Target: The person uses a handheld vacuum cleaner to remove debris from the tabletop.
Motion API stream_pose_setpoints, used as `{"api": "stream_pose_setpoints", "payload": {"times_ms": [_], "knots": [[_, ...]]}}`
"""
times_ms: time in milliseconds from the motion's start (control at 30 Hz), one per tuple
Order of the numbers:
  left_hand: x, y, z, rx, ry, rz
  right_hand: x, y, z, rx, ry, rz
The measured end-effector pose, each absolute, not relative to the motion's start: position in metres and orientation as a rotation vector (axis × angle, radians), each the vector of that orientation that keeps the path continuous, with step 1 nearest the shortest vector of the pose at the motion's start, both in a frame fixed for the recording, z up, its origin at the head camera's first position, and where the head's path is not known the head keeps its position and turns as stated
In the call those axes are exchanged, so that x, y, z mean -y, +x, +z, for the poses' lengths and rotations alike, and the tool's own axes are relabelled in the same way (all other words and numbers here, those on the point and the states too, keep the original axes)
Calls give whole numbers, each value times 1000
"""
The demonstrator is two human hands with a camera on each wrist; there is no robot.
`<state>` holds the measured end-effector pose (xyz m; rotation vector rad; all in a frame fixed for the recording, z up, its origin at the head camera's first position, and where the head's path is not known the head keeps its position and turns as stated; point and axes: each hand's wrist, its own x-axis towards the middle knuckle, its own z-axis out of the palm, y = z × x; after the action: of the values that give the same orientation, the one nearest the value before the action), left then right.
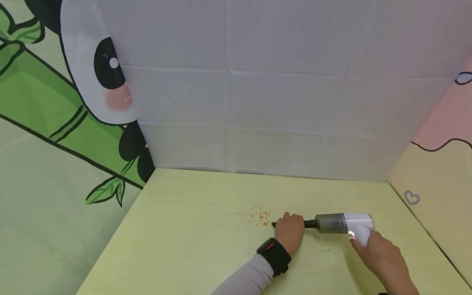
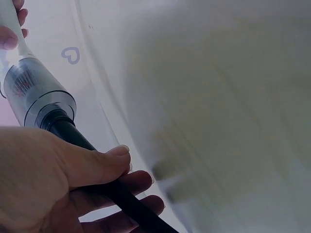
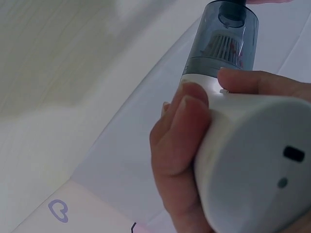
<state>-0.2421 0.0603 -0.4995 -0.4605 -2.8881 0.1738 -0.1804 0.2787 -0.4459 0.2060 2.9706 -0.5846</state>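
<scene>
A handheld vacuum cleaner [image 1: 331, 223] with a white body, a clear grey dust cup [image 3: 224, 41] and a long black nozzle [image 2: 133, 206] lies level over the table. My right hand [image 1: 383, 256] grips its white handle [image 1: 361, 234], fingers wrapped round it in the right wrist view. My left hand [image 1: 290, 231] holds the black nozzle, thumb on one side and fingers on the other in the left wrist view. Beside the nozzle's tip, small orange crumbs [image 1: 264, 216] lie scattered on the tabletop, thickest just left of my left hand.
The pale yellow-green table [image 1: 177, 246] ends at a grey-white back wall [image 1: 273, 151]. A panel with a panda and bamboo drawing [image 1: 81, 135] stands on the left, and a cream and pink panel [image 1: 435, 176] on the right. A black band [image 1: 274, 256] circles my left wrist.
</scene>
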Motion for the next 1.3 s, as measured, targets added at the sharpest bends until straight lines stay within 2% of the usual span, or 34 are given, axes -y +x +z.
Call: {"api": "stream_pose_setpoints", "payload": {"times_ms": [533, 1300], "knots": [[-63, -241, -495, 2876, -458, 183, -284, -184, -443, -2972, 181, -575], [-67, -257, -498, 2873, -413, 194, -282, -195, -442, -2980, 183, -584]]}}
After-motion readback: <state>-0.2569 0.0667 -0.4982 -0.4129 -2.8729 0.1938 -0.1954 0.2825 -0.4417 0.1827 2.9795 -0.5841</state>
